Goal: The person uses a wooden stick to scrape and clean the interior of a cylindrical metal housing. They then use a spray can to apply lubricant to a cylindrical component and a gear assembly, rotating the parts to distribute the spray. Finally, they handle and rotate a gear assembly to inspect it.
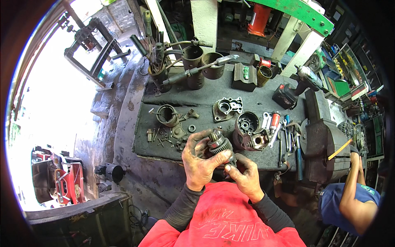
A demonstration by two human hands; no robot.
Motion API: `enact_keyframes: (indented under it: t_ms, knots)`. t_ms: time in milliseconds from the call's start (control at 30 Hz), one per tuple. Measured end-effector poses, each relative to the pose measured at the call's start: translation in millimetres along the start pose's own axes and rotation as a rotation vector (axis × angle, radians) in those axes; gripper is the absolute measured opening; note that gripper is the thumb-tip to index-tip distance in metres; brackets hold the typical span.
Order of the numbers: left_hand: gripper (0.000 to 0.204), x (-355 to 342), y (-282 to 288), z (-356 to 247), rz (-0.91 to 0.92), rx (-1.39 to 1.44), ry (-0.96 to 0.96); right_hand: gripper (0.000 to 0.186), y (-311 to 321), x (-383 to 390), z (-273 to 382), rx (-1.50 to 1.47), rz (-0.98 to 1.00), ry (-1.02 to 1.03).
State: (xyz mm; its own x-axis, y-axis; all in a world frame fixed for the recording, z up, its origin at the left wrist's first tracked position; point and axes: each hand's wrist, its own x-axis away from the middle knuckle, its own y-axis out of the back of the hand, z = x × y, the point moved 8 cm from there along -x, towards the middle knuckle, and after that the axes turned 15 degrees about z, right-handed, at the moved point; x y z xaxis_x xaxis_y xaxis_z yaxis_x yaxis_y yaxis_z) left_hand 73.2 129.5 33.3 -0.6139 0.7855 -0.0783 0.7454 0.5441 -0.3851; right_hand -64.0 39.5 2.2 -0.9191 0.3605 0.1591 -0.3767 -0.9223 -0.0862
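Above the bench's near edge, both my hands hold a dark, greasy gear shaft [220,145] with a toothed ring around its middle. My left hand [200,159] wraps its upper part, thumb pressed along the teeth. Around its lower end, my right hand [247,176] pinches with thumb and fingers. Just beyond the shaft stands a round metal housing [240,138] with an open end. Farther back lies a cast end cover [224,108] with a round bore. To the left, a metal ring-shaped body [167,115] sits near several small bolts [161,142] and a washer [191,128].
Wrenches [281,144] and a red-handled tool [275,122] lie right of the housing. A cordless impact wrench [302,84] and large vise [327,140] stand farther right. Another person [349,201] works beside the vise. Metal cylinders [193,68] holding tools stand at the back left.
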Motion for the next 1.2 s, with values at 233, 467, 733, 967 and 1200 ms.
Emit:
enact_keyframes:
  t_ms: [233, 467, 733, 967, 1200]
  knots:
    - [0.065, -1.6, -4.1, 2.2, 0.065, 0.146, -0.016, 0.029, 6.2, -2.3, -0.9, 0.055, 0.009, -0.053]
    - [0.068, -0.6, 2.9, 3.0, 0.006, 0.066, 0.006, 0.037, 6.4, 0.8, 49.2, 0.661, -0.104, 0.375]
    - [0.067, -2.4, -2.0, 0.4, -0.005, 0.049, -0.01, 0.045, 6.2, 3.1, 45.5, 0.718, -0.131, 0.377]
    - [0.089, -4.4, -17.3, -23.0, 0.147, -0.249, -0.117, 0.096, 16.8, -4.3, 68.7, 0.566, 0.108, 0.334]
    - [0.094, -2.1, -25.4, -26.6, 0.25, -0.472, -0.007, 0.096, 4.8, -3.4, 92.4, 0.906, 0.24, 0.41]
